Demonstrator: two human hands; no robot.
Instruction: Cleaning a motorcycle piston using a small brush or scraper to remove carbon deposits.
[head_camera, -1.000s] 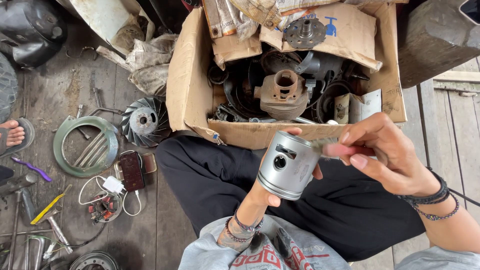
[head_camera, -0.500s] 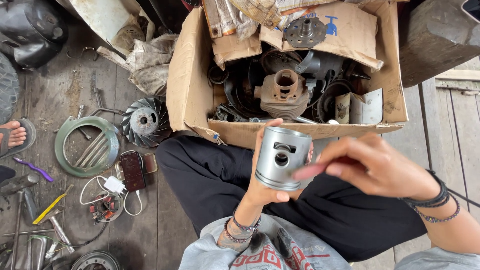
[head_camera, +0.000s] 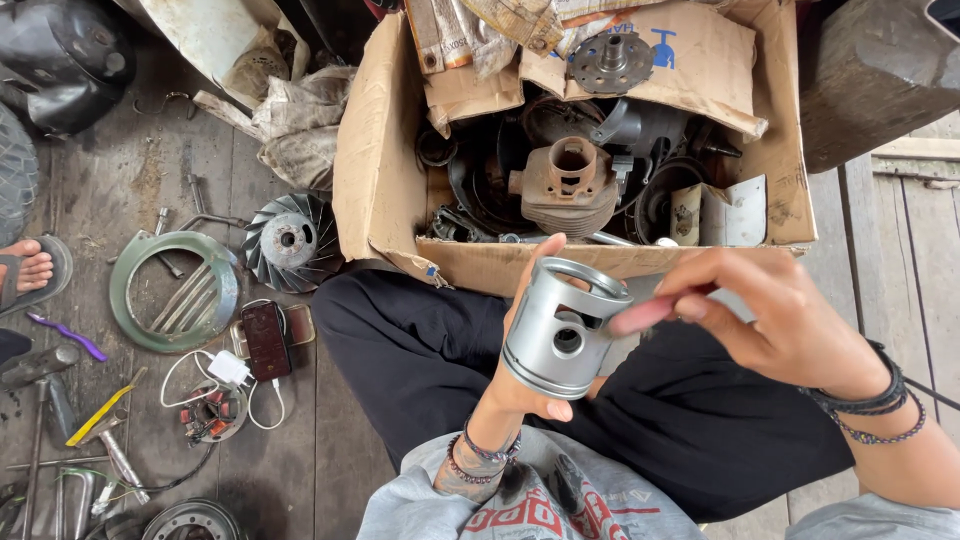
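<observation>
My left hand (head_camera: 520, 385) grips a silver metal piston (head_camera: 562, 328) over my lap, with its open end tilted up and to the right. A round pin hole shows in its side. My right hand (head_camera: 780, 320) pinches a thin pink-handled tool (head_camera: 645, 313), blurred with motion, whose tip sits at the piston's upper right rim. Both wrists wear beaded bracelets. Just beyond the piston stands an open cardboard box (head_camera: 380, 180) full of dark engine parts, among them a rusty finned cylinder (head_camera: 568, 185).
On the wooden floor to the left lie a finned fan wheel (head_camera: 290, 242), a green round cover (head_camera: 172, 290), a phone with white charger (head_camera: 266, 340), hand tools (head_camera: 95, 430) and rags (head_camera: 290, 120). Another person's sandalled foot (head_camera: 28, 268) shows at the far left. A dark block (head_camera: 880, 70) stands top right.
My left hand has turned the piston so its open end now faces up and right. My right hand with the pink tool has shifted along its rim.
</observation>
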